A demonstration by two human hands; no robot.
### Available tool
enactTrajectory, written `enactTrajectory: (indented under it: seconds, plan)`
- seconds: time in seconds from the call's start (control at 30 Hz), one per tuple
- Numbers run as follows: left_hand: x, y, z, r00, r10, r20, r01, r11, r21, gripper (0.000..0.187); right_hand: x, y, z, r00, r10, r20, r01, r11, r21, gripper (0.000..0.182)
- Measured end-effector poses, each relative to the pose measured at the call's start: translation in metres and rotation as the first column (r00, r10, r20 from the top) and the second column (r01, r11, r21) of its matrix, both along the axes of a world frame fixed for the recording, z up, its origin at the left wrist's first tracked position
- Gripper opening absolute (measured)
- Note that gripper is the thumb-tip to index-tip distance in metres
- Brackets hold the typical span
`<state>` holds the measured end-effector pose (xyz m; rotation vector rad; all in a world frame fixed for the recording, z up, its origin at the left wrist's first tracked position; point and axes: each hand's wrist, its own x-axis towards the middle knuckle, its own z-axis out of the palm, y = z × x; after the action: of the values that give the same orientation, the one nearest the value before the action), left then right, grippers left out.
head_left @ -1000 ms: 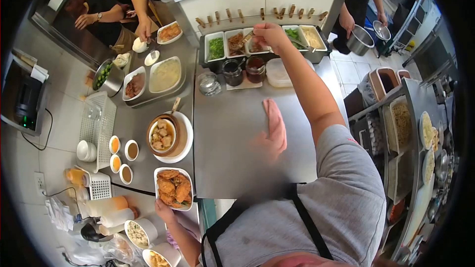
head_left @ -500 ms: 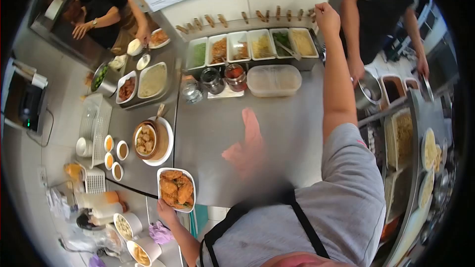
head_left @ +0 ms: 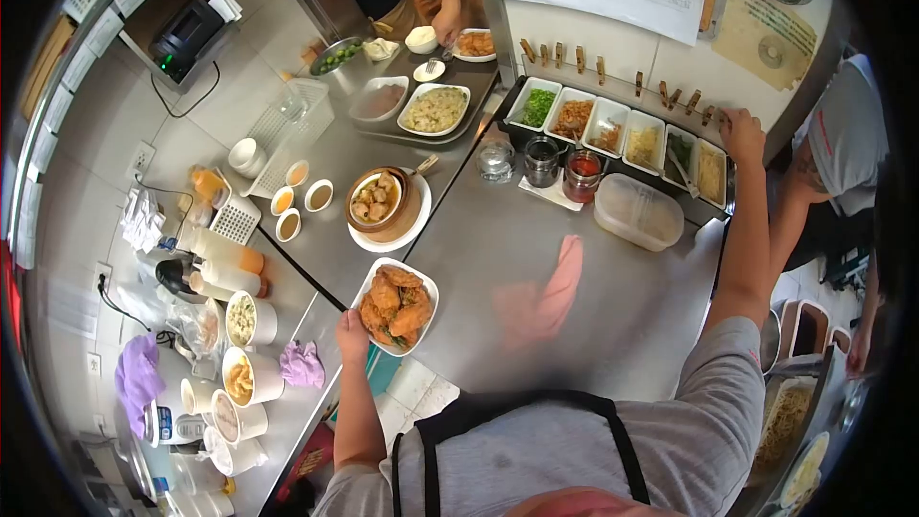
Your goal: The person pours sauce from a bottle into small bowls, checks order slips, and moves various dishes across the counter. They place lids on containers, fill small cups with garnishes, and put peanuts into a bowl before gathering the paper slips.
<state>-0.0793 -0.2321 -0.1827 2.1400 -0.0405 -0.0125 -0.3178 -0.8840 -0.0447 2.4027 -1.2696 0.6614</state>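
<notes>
My left hand (head_left: 352, 335) grips the left rim of a white dish (head_left: 434, 278) of fried chicken (head_left: 394, 304), held level at the counter's near edge. At the upper right, my right arm is stretched out to a rail of wooden clothespins. The fingers of my right hand (head_left: 744, 137) are curled together just right of a clothespin (head_left: 707, 115); whatever is in them is too small to make out. Beyond the dish stands a bamboo steamer (head_left: 410, 206) of dumpling-like pieces on a white plate (head_left: 385, 241).
White tubs of toppings (head_left: 607, 124) line the back, with jars and a lidded plastic box (head_left: 639, 212) before them. A pink cloth (head_left: 560, 287) lies mid-counter. Sauce cups (head_left: 320, 195) and paper bowls (head_left: 251, 318) stand left. A co-worker's hand (head_left: 446, 24) is behind; another person stands right.
The view has swung, shifting the counter rightward in the picture. My left hand still holds the dish, and my right hand remains by the clothespins. The person at right has leaned or moved.
</notes>
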Motion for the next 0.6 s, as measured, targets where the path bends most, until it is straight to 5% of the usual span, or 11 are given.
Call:
enactTrajectory:
  seconds: [0.2, 0.5, 0.57, 0.6]
  plan:
    - [0.008, 0.006, -0.021, 1.000, 0.021, 0.013, -0.019, 0.996, -0.088, 0.028, 0.006, -0.007, -0.007, 0.992, 0.102, 0.069, -0.101, 0.995, -0.015, 0.018]
    - [0.015, 0.013, -0.024, 0.998, -0.024, 0.057, 0.017, 0.993, 0.114, 0.031, -0.003, -0.029, -0.028, 0.942, 0.058, 0.332, -0.079, 0.996, 0.048, 0.022]
    - [0.034, 0.046, -0.068, 0.981, -0.140, 0.135, 0.136, 0.990, 0.041, 0.033, 0.009, -0.024, -0.016, 0.926, 0.033, 0.376, -0.138, 0.957, 0.255, 0.026]
    - [0.031, 0.035, -0.056, 0.993, -0.106, 0.047, 0.114, 0.971, -0.209, 0.035, 0.012, -0.034, -0.016, 0.966, -0.042, 0.256, -0.028, 0.964, 0.265, 0.024]
